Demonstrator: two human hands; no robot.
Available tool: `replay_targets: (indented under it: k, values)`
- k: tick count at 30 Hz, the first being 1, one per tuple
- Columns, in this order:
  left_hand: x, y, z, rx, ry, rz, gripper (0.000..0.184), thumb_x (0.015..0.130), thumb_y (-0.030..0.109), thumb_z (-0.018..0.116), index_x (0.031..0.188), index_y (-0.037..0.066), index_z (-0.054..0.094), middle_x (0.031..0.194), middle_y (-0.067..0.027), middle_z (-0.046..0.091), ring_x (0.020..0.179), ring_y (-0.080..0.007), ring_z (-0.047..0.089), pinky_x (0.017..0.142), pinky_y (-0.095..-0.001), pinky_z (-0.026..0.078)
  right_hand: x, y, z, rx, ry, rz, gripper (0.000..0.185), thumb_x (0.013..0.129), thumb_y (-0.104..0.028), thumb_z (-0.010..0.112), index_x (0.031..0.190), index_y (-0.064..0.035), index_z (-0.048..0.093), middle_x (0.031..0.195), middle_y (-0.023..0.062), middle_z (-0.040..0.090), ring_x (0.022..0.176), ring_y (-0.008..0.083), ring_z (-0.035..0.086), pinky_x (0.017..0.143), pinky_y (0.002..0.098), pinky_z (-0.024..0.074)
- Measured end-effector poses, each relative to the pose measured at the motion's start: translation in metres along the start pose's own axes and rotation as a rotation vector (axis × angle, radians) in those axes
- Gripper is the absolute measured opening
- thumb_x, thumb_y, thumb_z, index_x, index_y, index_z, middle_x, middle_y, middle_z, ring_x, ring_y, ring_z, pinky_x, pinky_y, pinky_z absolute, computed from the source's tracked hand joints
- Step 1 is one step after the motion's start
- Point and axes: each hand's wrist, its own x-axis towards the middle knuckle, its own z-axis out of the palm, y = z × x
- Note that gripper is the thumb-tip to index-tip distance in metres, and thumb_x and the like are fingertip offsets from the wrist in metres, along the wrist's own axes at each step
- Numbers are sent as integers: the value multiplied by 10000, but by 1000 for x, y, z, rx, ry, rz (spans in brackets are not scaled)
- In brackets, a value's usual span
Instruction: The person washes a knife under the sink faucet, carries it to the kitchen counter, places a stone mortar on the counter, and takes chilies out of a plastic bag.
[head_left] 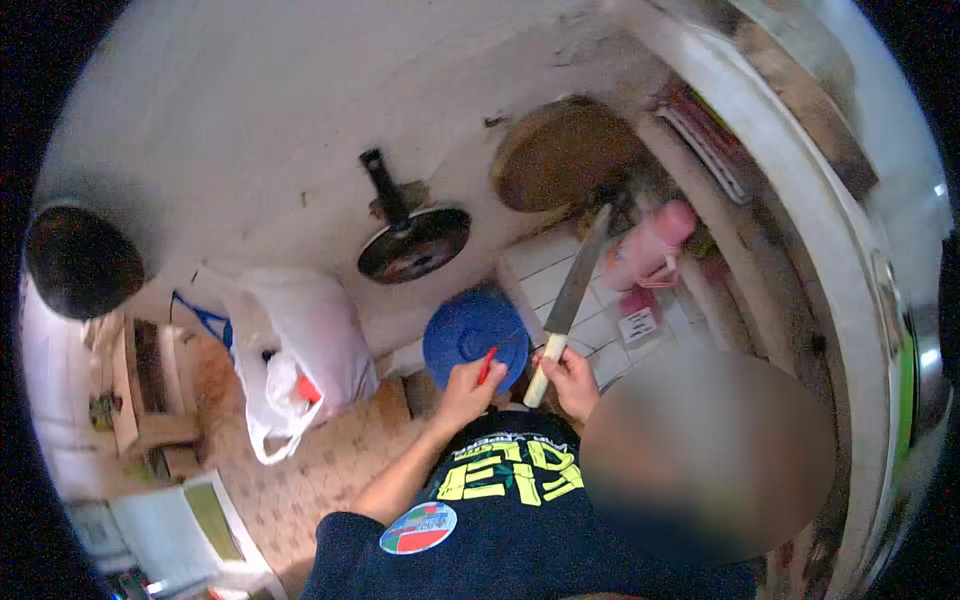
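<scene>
My right hand [568, 384] is closed around the pale handle of a large knife [572, 290]. The knife's long, broad blade slants up and to the right, away from my body. In my left hand [470, 394], a slim red-handled tool [487, 364] is pinched between thumb and fingers. A thin line seems to run from its tip toward the knife, too faint to identify. Beyond my left hand stands a round blue plastic container [470, 325], partly covered by the hand. The two hands are close together but apart, in front of my dark shirt.
A frying pan [415, 243] and a round brown board [565, 155] are against the wall. A pink bottle [650, 245] stands on white tiles right of the blade. At left are a white plastic bag [310, 340] and a dark pan [82, 260]. A blurred patch covers the lower right.
</scene>
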Motion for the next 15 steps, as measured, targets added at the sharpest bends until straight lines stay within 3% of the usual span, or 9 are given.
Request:
replay_targets:
  k: [2, 5, 6, 7, 8, 12, 15]
  values:
    - [5, -29, 8, -103, -58, -76, 326, 924, 300, 494, 795, 10, 570, 590, -80, 509, 543, -183, 515, 515, -343, 385, -9, -3, -7, 64, 55, 25, 144, 910, -123, 536, 1006, -15, 544, 882, 32, 579, 808, 106, 561, 736, 255, 460]
    - [11, -26, 10, -294, -164, 68, 362, 953, 326, 423, 818, 20, 560, 611, -12, 463, 550, -117, 425, 493, -296, 339, -25, -5, -19, 55, 131, 17, 151, 894, -99, 551, 1015, -16, 511, 823, 22, 556, 698, 102, 564, 630, 245, 476]
    - [12, -27, 11, -381, -282, -1, 396, 964, 347, 372, 846, 21, 565, 646, 1, 488, 555, -104, 427, 492, -268, 323, -30, -4, -25, 35, 146, 76, 142, 891, -97, 552, 1003, -19, 511, 806, 18, 545, 685, 98, 557, 617, 245, 472]
    - [16, -20, 12, -375, -315, 21, 396, 964, 347, 372, 846, 21, 565, 646, 1, 488, 555, -104, 427, 492, -268, 323, -35, -1, -28, 17, 160, 140, 133, 888, -95, 554, 991, -21, 511, 789, 13, 535, 671, 94, 550, 605, 245, 468]
    - [18, -11, 13, -372, -345, -11, 383, 964, 334, 382, 847, 23, 572, 640, 1, 485, 555, -96, 427, 492, -266, 325, -39, 2, -28, 11, 190, 123, 159, 877, -121, 583, 998, -45, 514, 715, 6, 548, 563, 86, 490, 501, 259, 409]
    - [29, 17, 28, -294, -453, 67, 286, 952, 241, 454, 868, 12, 602, 655, -9, 541, 581, -76, 474, 520, -251, 375, -56, 6, -26, 194, 192, 47, 187, 866, -118, 580, 1010, -57, 476, 699, -8, 498, 580, 85, 473, 521, 246, 411]
    - [35, 31, 35, -282, -525, 114, 231, 933, 199, 508, 882, 1, 615, 671, -15, 587, 582, -73, 505, 525, -244, 406, -69, -8, -23, 155, 239, -40, 169, 865, -119, 579, 985, -61, 475, 720, -5, 499, 589, 85, 468, 527, 251, 412]
